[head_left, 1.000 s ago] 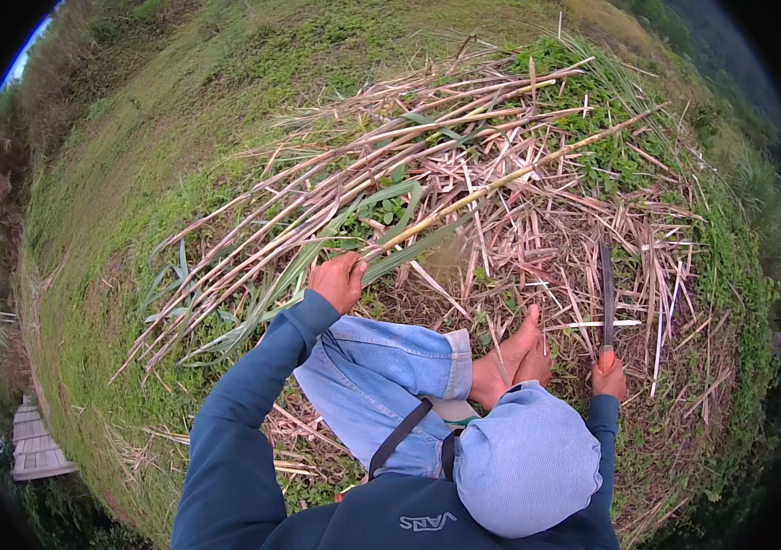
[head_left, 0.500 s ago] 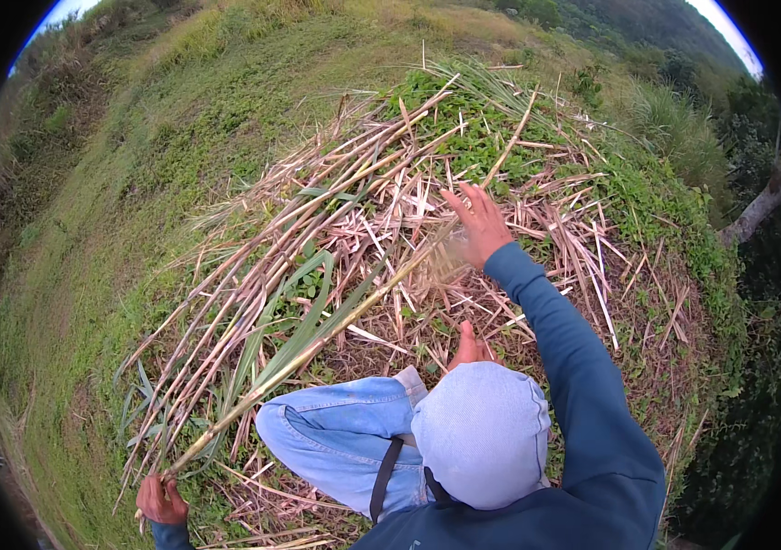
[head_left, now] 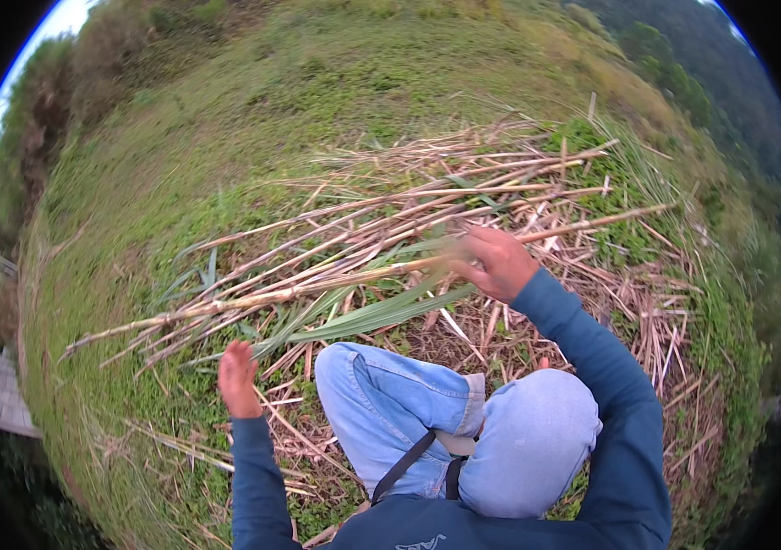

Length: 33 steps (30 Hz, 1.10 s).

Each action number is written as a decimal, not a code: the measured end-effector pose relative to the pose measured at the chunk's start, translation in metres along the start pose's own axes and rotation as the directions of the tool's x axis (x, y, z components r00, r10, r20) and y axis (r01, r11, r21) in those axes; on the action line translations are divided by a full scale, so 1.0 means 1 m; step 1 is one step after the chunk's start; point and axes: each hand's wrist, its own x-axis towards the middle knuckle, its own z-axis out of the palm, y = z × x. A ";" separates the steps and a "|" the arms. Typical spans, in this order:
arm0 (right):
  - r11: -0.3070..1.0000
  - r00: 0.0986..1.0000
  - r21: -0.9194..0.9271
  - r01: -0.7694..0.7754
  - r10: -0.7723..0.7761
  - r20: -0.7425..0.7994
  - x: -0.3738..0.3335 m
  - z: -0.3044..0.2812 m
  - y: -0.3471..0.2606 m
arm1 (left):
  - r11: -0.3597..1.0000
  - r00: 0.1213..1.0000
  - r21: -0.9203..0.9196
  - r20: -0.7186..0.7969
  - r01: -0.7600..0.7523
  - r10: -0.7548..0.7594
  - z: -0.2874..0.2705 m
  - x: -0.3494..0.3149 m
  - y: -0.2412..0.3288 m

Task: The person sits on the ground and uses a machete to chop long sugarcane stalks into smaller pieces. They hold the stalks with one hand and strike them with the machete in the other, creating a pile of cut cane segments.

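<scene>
A long, jointed yellow-brown cane stalk (head_left: 294, 293) lies slantwise across the pile of canes, with long green leaves (head_left: 381, 316) just below it. Over its middle is my right hand (head_left: 500, 264), thumb and fingers on either side of the stalk. Blur at the fingertips hides whether they grip it. My left hand (head_left: 239, 378) is raised below the stalk's near left part, fingers stretched upward, apart from the canes and holding nothing. Several thinner dry canes (head_left: 354, 225) lie side by side beyond the stalk.
My jeans-clad bent left leg (head_left: 390, 394) and raised right knee (head_left: 532, 440) are close below the pile. Dry split husks (head_left: 633, 275) litter the ground to the right. Grassy slope (head_left: 271, 110) spreads beyond, and a grey slatted surface (head_left: 7, 399) shows at far left.
My left hand has let go of the stalk's near end and lifted away. The stalk now lies flatter across the pile, and the view has turned to the left.
</scene>
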 end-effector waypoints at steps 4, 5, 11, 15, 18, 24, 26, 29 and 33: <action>0.865 0.934 0.441 -0.241 0.084 0.346 0.022 0.021 -0.060 | 0.756 0.820 -0.347 0.380 0.556 -0.428 0.220 -0.024 -0.025; 0.910 0.926 0.399 -0.107 -0.055 0.374 0.014 0.032 -0.065 | 0.700 0.827 -0.444 0.356 0.560 -0.436 0.242 -0.020 -0.039; 0.966 0.977 -0.216 -0.141 0.171 0.127 -0.069 -0.022 0.024 | 0.744 0.976 -0.649 -0.003 0.163 -0.216 0.214 -0.039 0.004; 0.826 0.925 -0.514 -0.232 0.351 0.147 -0.162 -0.039 0.104 | 0.824 0.956 -0.555 -0.167 0.113 -0.243 0.125 -0.027 0.071; 0.772 0.922 -0.562 -0.297 0.384 0.040 -0.182 -0.032 0.125 | 0.831 0.968 -0.547 -0.133 0.106 -0.211 0.071 -0.021 0.103; 0.812 0.861 -0.459 -0.360 0.479 0.172 -0.209 -0.014 0.192 | 0.897 0.976 -0.441 -0.188 0.019 -0.113 -0.033 -0.005 0.156; 0.713 0.742 -0.428 -0.556 0.658 0.131 -0.199 0.007 0.177 | 0.910 0.975 -0.412 -0.176 0.054 -0.138 -0.067 0.006 0.161; 0.752 0.783 -0.408 -0.518 0.609 0.129 -0.145 0.020 0.108 | 0.898 0.956 -0.412 -0.291 -0.155 0.032 -0.078 -0.001 0.158; 0.930 0.865 -0.079 -0.360 0.364 0.345 -0.031 0.028 -0.010 | 0.902 0.978 -0.422 -0.136 0.086 -0.157 0.024 -0.058 0.072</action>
